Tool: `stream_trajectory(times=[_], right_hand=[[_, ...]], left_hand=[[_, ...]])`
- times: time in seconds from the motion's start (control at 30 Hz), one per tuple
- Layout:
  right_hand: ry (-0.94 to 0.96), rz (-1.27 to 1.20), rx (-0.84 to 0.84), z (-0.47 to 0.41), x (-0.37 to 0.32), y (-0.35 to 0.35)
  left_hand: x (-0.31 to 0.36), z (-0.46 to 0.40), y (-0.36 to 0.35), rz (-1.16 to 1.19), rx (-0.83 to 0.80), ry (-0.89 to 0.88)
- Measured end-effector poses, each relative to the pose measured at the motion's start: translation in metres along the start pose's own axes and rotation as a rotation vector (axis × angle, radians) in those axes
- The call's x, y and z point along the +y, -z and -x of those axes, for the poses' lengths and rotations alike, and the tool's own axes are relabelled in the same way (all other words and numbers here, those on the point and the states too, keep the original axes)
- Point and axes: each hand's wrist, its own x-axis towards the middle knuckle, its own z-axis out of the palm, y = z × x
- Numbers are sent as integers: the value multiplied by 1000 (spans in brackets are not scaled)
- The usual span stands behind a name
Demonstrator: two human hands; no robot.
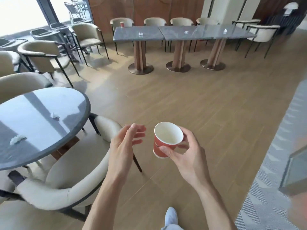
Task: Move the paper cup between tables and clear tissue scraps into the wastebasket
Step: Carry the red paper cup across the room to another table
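My right hand [187,153] grips a red paper cup [163,141] with a white inside, held above the wooden floor; the cup looks empty. My left hand [127,143] hovers just left of the cup with relaxed fingers, holding nothing. Two tissue scraps [54,116] [16,139] lie on the round grey table [69,135] at my left. Across the room, a long row of grey tables [166,33] carries three tissue scraps [140,34] [186,32] [225,31] and a second red cup [122,24] at its far left end. No wastebasket is in view.
Cream chairs surround both tables; one chair [69,176] stands close at my lower left. Open wooden floor [191,100] stretches between me and the far tables. A grey patterned carpet [272,180] and a glass-topped edge [295,171] lie at the right.
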Motion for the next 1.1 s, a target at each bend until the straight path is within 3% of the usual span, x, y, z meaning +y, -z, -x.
stream_trajectory(times=[0.37, 0.7, 1.1], right_hand=[[-7, -89, -83, -267, 11, 8], [37, 30, -179, -486, 54, -61], [86, 38, -191, -769, 33, -155]], left_hand=[[22, -221, -84, 7, 160, -55], [-28, -455, -129, 89, 177, 0], [-8, -737, -136, 69, 171, -24]])
